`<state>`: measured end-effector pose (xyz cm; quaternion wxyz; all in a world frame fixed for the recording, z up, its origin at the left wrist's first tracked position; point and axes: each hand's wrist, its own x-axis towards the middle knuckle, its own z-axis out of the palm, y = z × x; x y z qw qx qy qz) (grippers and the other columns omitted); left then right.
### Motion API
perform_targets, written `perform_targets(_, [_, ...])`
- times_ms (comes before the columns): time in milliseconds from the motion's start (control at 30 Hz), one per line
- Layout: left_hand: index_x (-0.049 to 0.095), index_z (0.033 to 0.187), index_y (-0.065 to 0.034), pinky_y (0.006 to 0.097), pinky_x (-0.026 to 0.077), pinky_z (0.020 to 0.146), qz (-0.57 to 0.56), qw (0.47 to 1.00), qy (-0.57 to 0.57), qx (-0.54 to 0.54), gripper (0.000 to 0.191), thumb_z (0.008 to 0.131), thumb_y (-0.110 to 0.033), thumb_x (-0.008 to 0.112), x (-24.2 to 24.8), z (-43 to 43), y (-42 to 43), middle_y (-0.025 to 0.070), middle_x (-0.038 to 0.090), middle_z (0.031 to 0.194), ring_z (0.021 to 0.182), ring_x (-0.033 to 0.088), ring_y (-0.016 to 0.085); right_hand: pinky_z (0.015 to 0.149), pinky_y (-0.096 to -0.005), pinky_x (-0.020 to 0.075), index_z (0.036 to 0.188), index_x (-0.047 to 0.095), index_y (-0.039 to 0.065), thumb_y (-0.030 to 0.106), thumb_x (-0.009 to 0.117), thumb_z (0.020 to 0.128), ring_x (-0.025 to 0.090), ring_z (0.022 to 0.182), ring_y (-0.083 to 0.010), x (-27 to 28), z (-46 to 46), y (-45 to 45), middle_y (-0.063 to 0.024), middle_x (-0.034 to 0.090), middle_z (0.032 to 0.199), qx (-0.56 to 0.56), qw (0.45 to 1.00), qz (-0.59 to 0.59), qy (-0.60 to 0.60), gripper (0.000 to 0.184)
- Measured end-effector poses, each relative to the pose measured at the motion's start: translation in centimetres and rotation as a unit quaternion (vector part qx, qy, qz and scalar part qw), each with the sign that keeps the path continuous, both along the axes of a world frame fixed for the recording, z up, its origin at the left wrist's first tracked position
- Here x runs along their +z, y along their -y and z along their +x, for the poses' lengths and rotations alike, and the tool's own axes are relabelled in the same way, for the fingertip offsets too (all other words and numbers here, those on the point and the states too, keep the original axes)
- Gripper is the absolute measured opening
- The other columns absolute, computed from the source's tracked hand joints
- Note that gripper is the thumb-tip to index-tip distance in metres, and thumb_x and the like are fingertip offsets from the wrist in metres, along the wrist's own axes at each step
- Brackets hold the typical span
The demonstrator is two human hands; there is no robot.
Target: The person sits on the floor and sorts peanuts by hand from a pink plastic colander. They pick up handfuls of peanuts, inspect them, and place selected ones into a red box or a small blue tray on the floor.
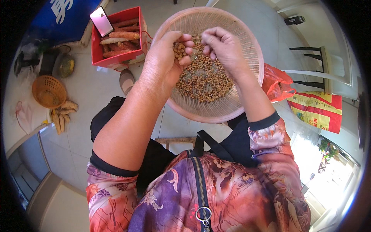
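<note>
A round, pale pink plastic sieve basket (252, 49) stands before me, with a heap of small brown beans or kernels (205, 81) in its bottom. My left hand (171, 52) is over the basket's left side, palm turned up and fingers curled around a handful of brown kernels (179, 51). Opposite it, above the far part of the heap, my right hand (222, 47) has its thumb and index finger pinched together. Whether something small sits between those fingertips is hidden.
Left of the basket, a red box (116, 59) holds bare corn cobs (124, 35); a phone (101, 21) rests on its corner. Further left are an orange basket (49, 91) and pale tubers (62, 117). A red plastic bag (276, 84) and a printed sack (317, 110) lie right.
</note>
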<state>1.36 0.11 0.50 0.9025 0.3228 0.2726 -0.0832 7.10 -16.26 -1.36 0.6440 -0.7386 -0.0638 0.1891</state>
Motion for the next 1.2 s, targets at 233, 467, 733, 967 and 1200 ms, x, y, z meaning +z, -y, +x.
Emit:
perform_targets(233, [0.056,0.095,0.0061,0.0205,0.035,0.046,-0.023,0.999,0.031,0.018,0.02,0.09,-0.012,0.053,0.6,0.1,-1.0,0.0104,0.057,0.082,0.066,0.051,0.013,0.065,-0.0362,0.0479,0.087,0.064,0.005,0.005,0.064,0.076,0.061,0.072,-0.0256,-9.3,-1.7,1.1,-0.0126,0.061,0.077,0.212,0.908,-0.274,0.237,0.011])
perform_targets(467, [0.057,0.096,0.0071,0.021,0.035,0.047,-0.005,1.0,0.012,0.011,0.021,0.09,-0.013,0.054,1.0,-0.1,-1.1,0.0106,0.057,0.082,0.065,0.051,0.013,0.077,-0.0464,0.0471,0.09,0.061,0.003,0.003,0.062,0.073,0.059,0.088,-0.0386,-11.3,-2.1,0.1,-0.0186,0.06,0.087,0.254,0.841,-0.35,0.325,0.018])
perform_targets(733, [0.056,0.097,0.0066,0.0209,0.035,0.047,-0.005,1.0,0.011,0.008,0.021,0.091,-0.013,0.054,1.0,-0.3,-1.4,0.0098,0.057,0.082,0.065,0.051,0.013,0.074,-0.0472,0.0476,0.085,0.062,0.002,0.002,0.059,0.073,0.06,0.08,-0.0403,-11.3,-2.2,-0.4,-0.0205,0.061,0.078,0.243,0.847,-0.365,0.3,0.013])
perform_targets(967, [0.056,0.095,0.0056,0.0209,0.035,0.046,-0.025,0.999,0.011,0.018,0.018,0.09,-0.012,0.054,1.2,-0.3,-2.1,0.0096,0.057,0.081,0.066,0.051,0.013,0.073,-0.0465,0.0477,0.074,0.06,0.0,0.004,0.057,0.074,0.06,0.08,-0.0394,-10.9,-2.4,-0.5,-0.021,0.06,0.075,0.248,0.847,-0.37,0.29,0.005])
perform_targets(1200, [0.056,0.094,0.0053,0.0221,0.036,0.046,-0.012,0.999,0.013,0.028,0.017,0.09,-0.011,0.054,1.5,-0.1,-2.5,0.0112,0.058,0.082,0.066,0.051,0.015,0.073,-0.0463,0.0492,0.082,0.061,0.002,0.003,0.055,0.075,0.061,0.082,-0.0398,-9.9,-2.8,-0.7,-0.0222,0.06,0.082,0.301,0.811,-0.421,0.272,0.009])
